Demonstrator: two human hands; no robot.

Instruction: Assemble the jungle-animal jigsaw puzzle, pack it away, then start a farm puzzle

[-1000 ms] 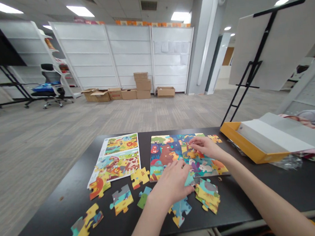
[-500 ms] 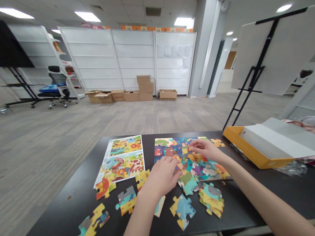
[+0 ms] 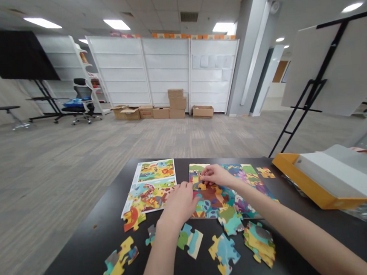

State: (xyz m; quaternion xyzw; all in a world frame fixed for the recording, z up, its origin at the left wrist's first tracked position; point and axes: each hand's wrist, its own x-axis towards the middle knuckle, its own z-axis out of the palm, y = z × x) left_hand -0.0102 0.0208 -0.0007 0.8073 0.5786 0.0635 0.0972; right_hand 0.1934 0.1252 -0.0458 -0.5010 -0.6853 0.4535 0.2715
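My right hand (image 3: 218, 176) is over the upper left of the picture puzzle board (image 3: 215, 201), fingers pinched on a yellow jigsaw puzzle piece (image 3: 198, 184). At the board's left edge my left hand (image 3: 180, 202) lies palm down, fingers stretched out and partly overlapping the printed picture sheet (image 3: 152, 172). Loose pieces are spread nearer to me: a green and blue one (image 3: 190, 240) by my left wrist, a blue and yellow one (image 3: 225, 253), a green and teal one (image 3: 231, 220) against the board's lower edge, and a small stack (image 3: 260, 243) under my right forearm.
Joined pieces (image 3: 120, 259) and an orange piece (image 3: 132, 218) lie on the left of the black table (image 3: 84, 253). Beyond the board's right side is another piece (image 3: 266, 172). A yellow box (image 3: 306, 186) with white sheets stands at the right, clear plastic wrap (image 3: 366, 212) beside it.
My right hand has moved left across the board, with the yellow piece at its fingertips. My left hand has drawn back to the board's left edge. The camera view has shifted slightly left.
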